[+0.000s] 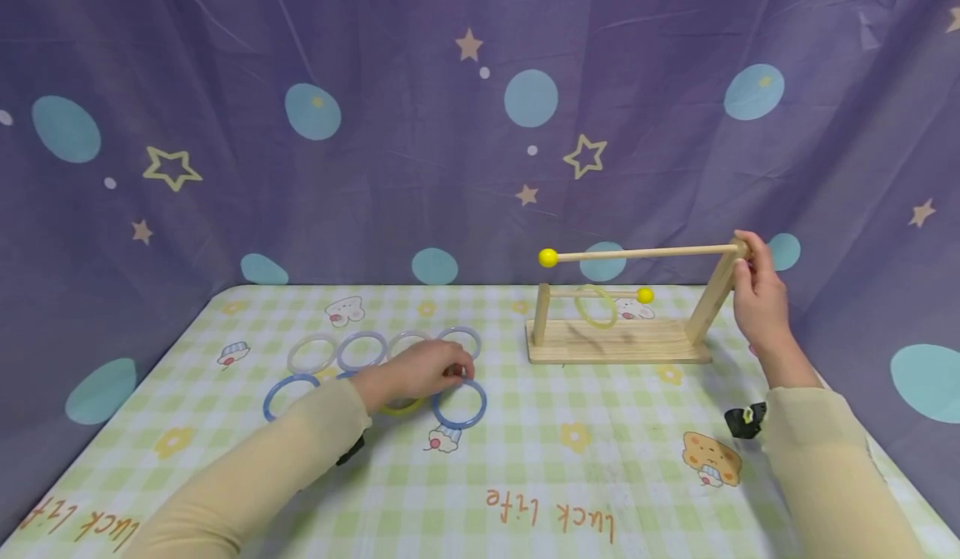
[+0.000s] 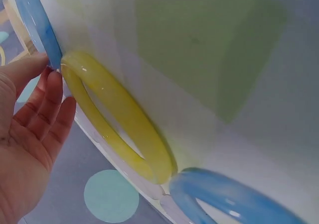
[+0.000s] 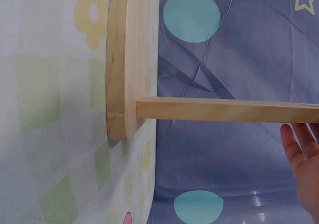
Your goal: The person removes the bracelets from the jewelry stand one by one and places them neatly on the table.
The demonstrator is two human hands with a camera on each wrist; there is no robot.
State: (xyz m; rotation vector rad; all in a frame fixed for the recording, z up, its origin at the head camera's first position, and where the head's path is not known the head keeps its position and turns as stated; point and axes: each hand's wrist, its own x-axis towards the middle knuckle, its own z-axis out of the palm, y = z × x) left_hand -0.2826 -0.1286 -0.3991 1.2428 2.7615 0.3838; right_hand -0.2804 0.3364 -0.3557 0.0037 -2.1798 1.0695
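Note:
At the near right end of the ring rows, my left hand (image 1: 431,367) pinches the edge of a blue ring (image 1: 460,426) between thumb and fingers. A yellow ring (image 2: 119,99) lies beside those fingers in the left wrist view. My right hand (image 1: 761,296) holds the top of the tall post (image 1: 712,292) on a wooden stand (image 1: 615,349). From that post a long rod (image 1: 645,252) with a yellow ball end points left. A pale yellow ring (image 1: 614,311) hangs on the lower rod, which comes from the short post (image 1: 541,316).
Behind the front row lie several pale rings, among them a lavender ring (image 1: 362,366) and a whitish ring (image 1: 291,355). Another blue ring (image 1: 267,396) is at the front left, partly behind my left sleeve. A checked cloth (image 1: 540,492) covers the table; a purple curtain (image 1: 405,192) stands behind.

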